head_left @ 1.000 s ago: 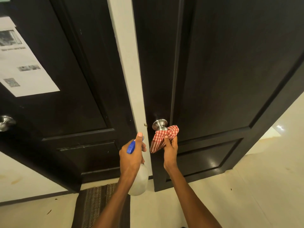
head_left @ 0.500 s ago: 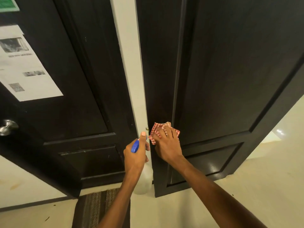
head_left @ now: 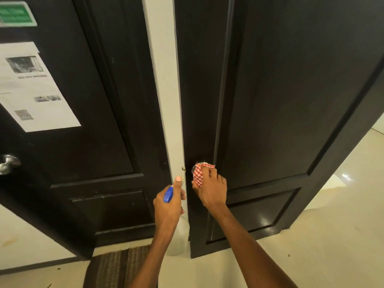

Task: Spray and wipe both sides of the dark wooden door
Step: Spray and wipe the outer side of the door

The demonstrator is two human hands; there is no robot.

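Standing ajar at the right of a pale wall strip, the dark wooden door (head_left: pixel 270 100) shows a smooth, glossy panelled face with raised mouldings, its latch edge toward the person for cleaning. Lower left of it, the left hand (head_left: pixel 169 204) curls its fingers round the neck of a translucent spray bottle (head_left: pixel 178 235) with a blue trigger, thumb up, apparently held ready. Smallest, the right hand (head_left: pixel 212 188) cups a red-and-white checked cloth (head_left: pixel 199 173) over the round metal knob (head_left: pixel 200 164), fingers pressed onto the fabric, probably to wipe it.
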